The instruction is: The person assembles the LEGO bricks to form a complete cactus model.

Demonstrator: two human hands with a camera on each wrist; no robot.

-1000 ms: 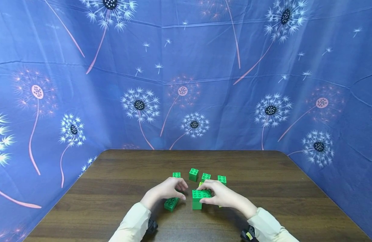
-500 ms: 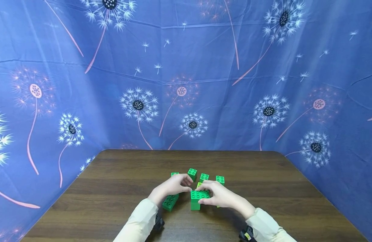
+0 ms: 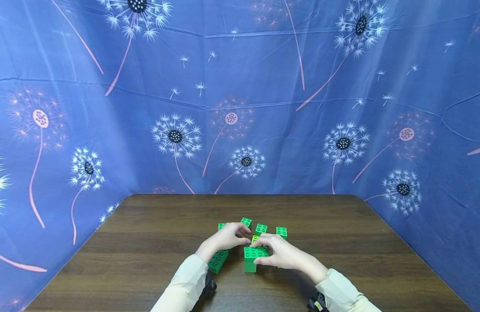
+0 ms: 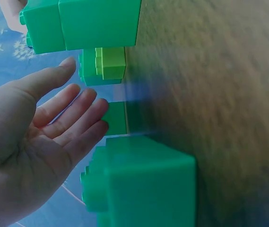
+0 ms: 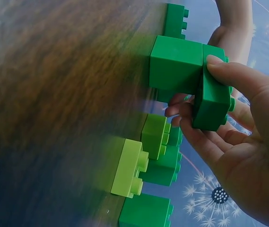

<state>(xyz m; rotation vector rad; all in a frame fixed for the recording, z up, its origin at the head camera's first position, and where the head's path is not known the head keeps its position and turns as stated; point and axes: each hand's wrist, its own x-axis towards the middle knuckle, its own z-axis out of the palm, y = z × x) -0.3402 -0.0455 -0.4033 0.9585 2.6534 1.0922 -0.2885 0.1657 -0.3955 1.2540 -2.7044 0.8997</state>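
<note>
My right hand (image 3: 282, 251) pinches a long green building brick (image 5: 213, 101) between thumb and fingers. That brick lies on top of a thicker green brick (image 5: 177, 64) on the table, and one end of it juts out beyond the lower brick. My left hand (image 3: 229, 236) hovers to the left of this stack with relaxed fingers and holds nothing. In the left wrist view a gap shows between its thumb and the stacked bricks. Below the left wrist a long green brick (image 3: 218, 261) lies on the table, partly covered by the hand.
Behind the hands stand green bricks: one at the back (image 3: 245, 222), a middle one (image 3: 261, 228), a right one (image 3: 281, 232) and a partly hidden left one (image 3: 222, 225). Two yellow-green bricks, a near one (image 5: 127, 168) and a farther one (image 5: 154, 136), lie by the stack.
My left hand has moved right and a little farther from me, toward the back bricks. The right hand keeps its hold on the long brick. The head view has shifted slightly.
</note>
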